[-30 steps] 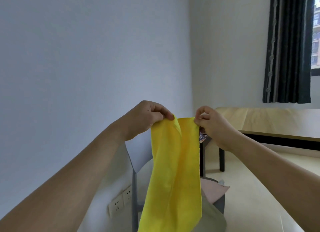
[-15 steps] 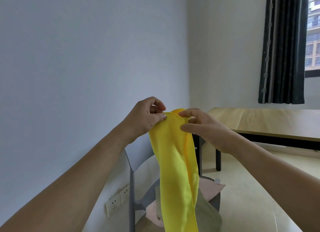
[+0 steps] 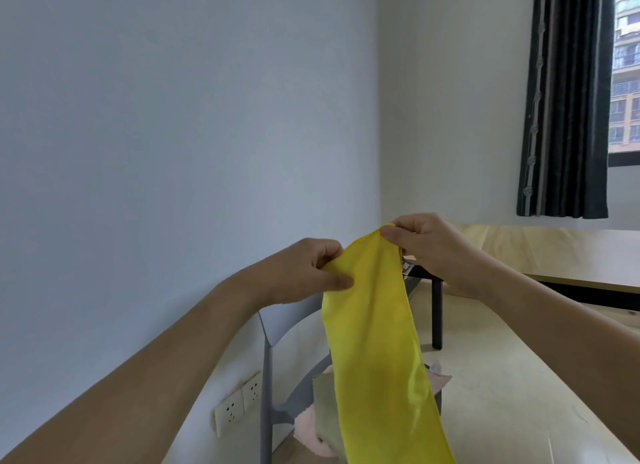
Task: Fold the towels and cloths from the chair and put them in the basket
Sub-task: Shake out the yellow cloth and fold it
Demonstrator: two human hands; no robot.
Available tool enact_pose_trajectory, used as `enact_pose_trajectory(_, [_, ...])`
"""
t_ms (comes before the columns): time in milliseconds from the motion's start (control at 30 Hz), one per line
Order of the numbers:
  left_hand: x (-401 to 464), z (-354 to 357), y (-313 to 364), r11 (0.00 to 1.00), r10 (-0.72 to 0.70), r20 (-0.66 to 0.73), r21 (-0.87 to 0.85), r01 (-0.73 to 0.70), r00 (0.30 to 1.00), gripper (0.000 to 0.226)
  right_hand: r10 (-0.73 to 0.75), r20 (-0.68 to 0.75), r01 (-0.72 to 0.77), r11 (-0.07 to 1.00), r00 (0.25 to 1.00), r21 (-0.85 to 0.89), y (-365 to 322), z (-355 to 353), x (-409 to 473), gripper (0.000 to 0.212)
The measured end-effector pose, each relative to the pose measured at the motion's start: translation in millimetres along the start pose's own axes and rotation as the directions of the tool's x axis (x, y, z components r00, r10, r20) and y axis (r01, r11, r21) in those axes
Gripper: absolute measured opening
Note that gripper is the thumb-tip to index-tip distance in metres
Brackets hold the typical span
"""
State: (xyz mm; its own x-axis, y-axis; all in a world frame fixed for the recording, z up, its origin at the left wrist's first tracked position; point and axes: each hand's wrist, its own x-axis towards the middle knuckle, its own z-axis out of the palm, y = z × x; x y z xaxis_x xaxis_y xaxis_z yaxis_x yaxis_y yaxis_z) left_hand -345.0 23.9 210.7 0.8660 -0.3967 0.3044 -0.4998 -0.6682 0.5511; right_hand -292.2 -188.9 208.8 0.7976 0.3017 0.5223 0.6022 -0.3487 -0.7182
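A yellow cloth [image 3: 377, 346] hangs as a long narrow strip in front of me, folded lengthwise. My left hand [image 3: 308, 273] pinches its upper left edge. My right hand [image 3: 426, 245] pinches the top fold a little higher and to the right. Below, a grey chair [image 3: 273, 370] stands against the wall with a pink towel [image 3: 313, 436] and an olive-grey cloth [image 3: 325, 408] on its seat. No basket is in view.
A wooden table [image 3: 561, 255] with black legs stands at the right under a dark curtain [image 3: 564, 100]. A pale surface [image 3: 512, 394] stretches along the lower right. Wall sockets [image 3: 239, 404] sit low on the wall beside the chair.
The two hands came together at the top of the yellow cloth, narrowing it into a strip. The right hand now holds the top fold while the left hand has dropped slightly lower.
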Motion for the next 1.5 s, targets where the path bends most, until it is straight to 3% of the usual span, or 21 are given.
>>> enact_pose_trajectory(100, [-9.5,0.0,8.5,0.997,0.067,0.036,0.039,-0.068,0.997,0.026,-0.006,0.029,0.006,1.0,1.0,-0.017,-1.4,-9.3,-3.6,0.031])
enact_pose_trajectory(200, [-18.6,1.8,23.1,0.986,0.165,0.001,-0.014,-0.165,0.986,0.021,0.011,0.026,-0.01,1.0,1.0,-0.023,1.3,-20.0,-5.6,0.021])
enact_pose_trajectory(400, [-21.7,17.8,52.1,0.948,0.194,-0.17,0.285,-0.14,0.966,0.031,-0.05,-0.02,0.047,0.993,0.999,-0.104,-6.2,-21.8,-11.6,0.021])
enact_pose_trajectory(533, [-16.1,4.2,40.9,0.807,0.16,-0.231,0.59,0.007,0.96,0.035,-0.108,-0.151,0.104,0.994,0.983,-0.036,-13.2,-23.7,-17.9,0.029])
enact_pose_trajectory(633, [-16.3,-0.8,32.7,0.789,0.15,-0.368,0.604,0.113,0.918,0.029,-0.143,-0.155,0.14,0.99,0.978,-0.031,-16.8,-25.3,-20.9,0.03])
enact_pose_trajectory(767, [-17.4,-2.0,29.4,0.715,0.243,-0.492,0.673,0.188,0.836,0.019,-0.166,-0.106,0.146,0.973,0.98,-0.177,-18.1,-25.4,-22.1,0.029])
enact_pose_trajectory(967, [-14.9,-16.3,24.1,0.508,0.288,-0.485,0.808,0.297,0.826,0.023,-0.112,-0.066,0.101,0.984,0.992,-0.15,-14.1,-30.1,-26.4,0.015])
enact_pose_trajectory(1033, [-10.1,-16.3,27.4,0.564,0.271,-0.479,0.782,0.266,0.835,0.02,-0.136,-0.064,0.119,0.968,0.989,-0.219,-11.7,-29.5,-22.7,0.014])
enact_pose_trajectory(1133, [3.2,-14.3,21.8,0.758,0.171,-0.503,0.616,0.212,0.847,0.008,-0.16,-0.07,0.129,0.936,0.985,-0.329,-4.5,-29.5,-13.7,0.015])
enact_pose_trajectory(1233, [26.4,-10.1,0.0,0.873,0.09,-0.495,0.456,0.171,0.864,0.009,-0.175,-0.058,0.133,0.889,0.983,-0.439,11.6,-29.4,1.3,0.009])
enact_pose_trajectory(1367, [72.1,7.5,-33.9,0.929,0.015,-0.479,0.331,0.165,0.878,0.013,-0.165,-0.082,0.092,0.824,0.983,-0.558,45.7,-24.3,26.1,0.007])
enact_pose_trajectory(1500, [109.9,26.8,-55.1,0.963,-0.03,-0.529,0.21,0.166,0.848,0.018,-0.088,-0.23,-0.013,0.914,0.969,-0.406,78.0,-14.9,43.1,0.005])
